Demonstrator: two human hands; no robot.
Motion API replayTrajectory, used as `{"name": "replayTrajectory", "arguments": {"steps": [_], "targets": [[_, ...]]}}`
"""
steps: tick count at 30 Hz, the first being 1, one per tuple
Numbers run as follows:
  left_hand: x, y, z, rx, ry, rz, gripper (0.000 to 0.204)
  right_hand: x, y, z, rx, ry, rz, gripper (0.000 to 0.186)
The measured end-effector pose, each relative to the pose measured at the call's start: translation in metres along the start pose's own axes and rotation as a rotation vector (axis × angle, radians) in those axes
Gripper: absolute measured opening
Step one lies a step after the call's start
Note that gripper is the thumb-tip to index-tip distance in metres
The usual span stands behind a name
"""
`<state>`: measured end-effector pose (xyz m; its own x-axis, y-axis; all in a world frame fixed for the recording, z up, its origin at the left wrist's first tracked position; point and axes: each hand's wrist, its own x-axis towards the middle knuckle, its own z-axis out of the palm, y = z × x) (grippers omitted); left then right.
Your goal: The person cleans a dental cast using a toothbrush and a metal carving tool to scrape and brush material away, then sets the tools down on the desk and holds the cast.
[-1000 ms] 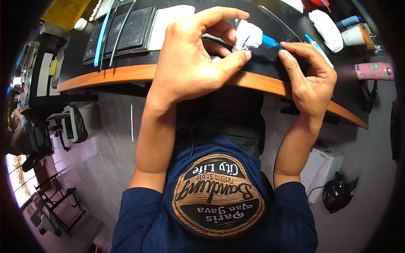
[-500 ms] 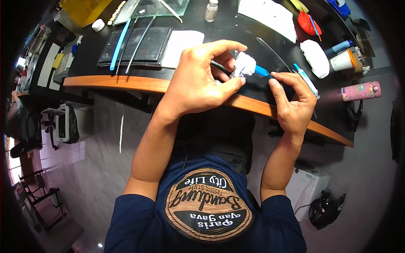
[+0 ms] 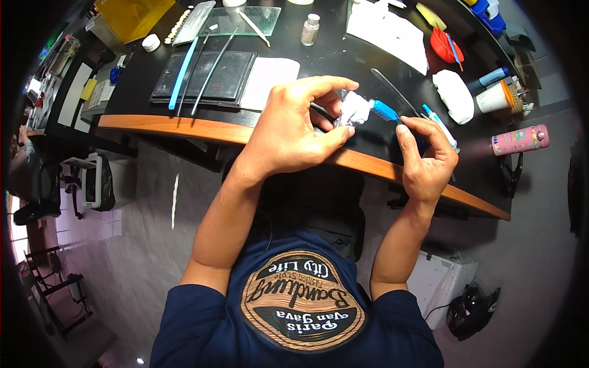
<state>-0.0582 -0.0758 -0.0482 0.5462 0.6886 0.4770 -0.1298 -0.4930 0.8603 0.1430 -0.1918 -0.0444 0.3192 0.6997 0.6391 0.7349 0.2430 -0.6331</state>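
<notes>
My left hand (image 3: pixel 291 126) is closed around a small, lumpy white piece (image 3: pixel 354 109) that looks like plaster, held above the front part of the black table. Its lower side is partly hidden by my fingers. Between thumb and fingertips, my right hand (image 3: pixel 429 150) pinches a blue toothbrush (image 3: pixel 385 111). The bristled head lies right beside the white piece; I cannot tell whether the two touch. Past my right fingers, a blue-and-clear syringe-like tool (image 3: pixel 439 125) rests on the table, near a thin metal spatula (image 3: pixel 392 87).
A black case (image 3: pixel 205 76) with long sticks across it lies left, beside white paper (image 3: pixel 270 80). Farther back are a glass slab (image 3: pixel 261 18) and a small bottle (image 3: pixel 310 29). To the right are a white cloth roll (image 3: pixel 453 95), a red bowl (image 3: pixel 443 46) and a pink bottle (image 3: pixel 520 140).
The toothbrush head has tilted and swung slightly upward against the white piece. My left hand keeps its hold. The whole view has shifted a little.
</notes>
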Motion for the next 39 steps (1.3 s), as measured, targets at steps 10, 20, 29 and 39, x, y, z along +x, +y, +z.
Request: {"name": "replayTrajectory", "arguments": {"steps": [10,20,29,39], "targets": [[-0.0007,0.0007,-0.0037,0.016,-0.038,-0.062,0.050,-0.0013,0.0042,0.0017,0.109,-0.005,-0.095,0.013],[0.0001,-0.0012,-0.0033,0.054,-0.033,-0.001,0.052,-0.0005,0.0055,0.0019,0.015,0.062,-0.096,0.012],[0.0012,0.0023,-0.0044,0.027,-0.067,-0.006,0.052,-0.0010,0.0026,0.0039,0.047,0.087,-0.090,0.012],[0.0011,0.0019,-0.0044,-0.006,-0.099,0.028,0.052,0.0004,0.0024,0.0011,0.056,0.026,-0.152,0.012]]}}
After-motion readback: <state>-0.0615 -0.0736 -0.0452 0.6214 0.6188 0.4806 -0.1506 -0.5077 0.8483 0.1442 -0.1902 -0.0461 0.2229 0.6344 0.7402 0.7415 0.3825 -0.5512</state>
